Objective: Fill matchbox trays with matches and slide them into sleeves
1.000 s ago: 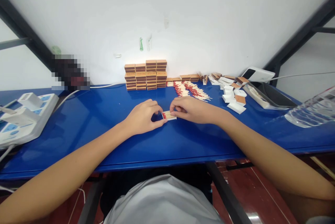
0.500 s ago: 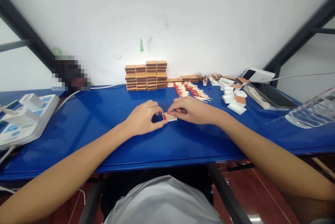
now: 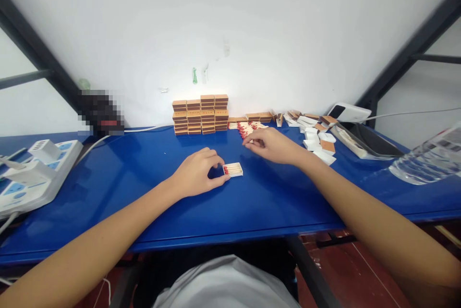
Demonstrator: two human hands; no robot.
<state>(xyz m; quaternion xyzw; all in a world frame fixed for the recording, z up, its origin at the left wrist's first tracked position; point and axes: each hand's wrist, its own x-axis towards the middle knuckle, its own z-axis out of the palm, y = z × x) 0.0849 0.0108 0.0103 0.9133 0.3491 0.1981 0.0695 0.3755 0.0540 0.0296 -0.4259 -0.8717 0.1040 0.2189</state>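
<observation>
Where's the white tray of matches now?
Near the head view's centre: the white tray sits at the fingertips of the left hand, left of the right hand.

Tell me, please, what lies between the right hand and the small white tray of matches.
In the head view, a bare stretch of blue tabletop shows between the right hand and the white tray.

On the table, the matchbox tray lies right of the left hand, nearer than the right hand. Stacked matchboxes stand at the far side; right of them lie loose matches, then box parts.
</observation>
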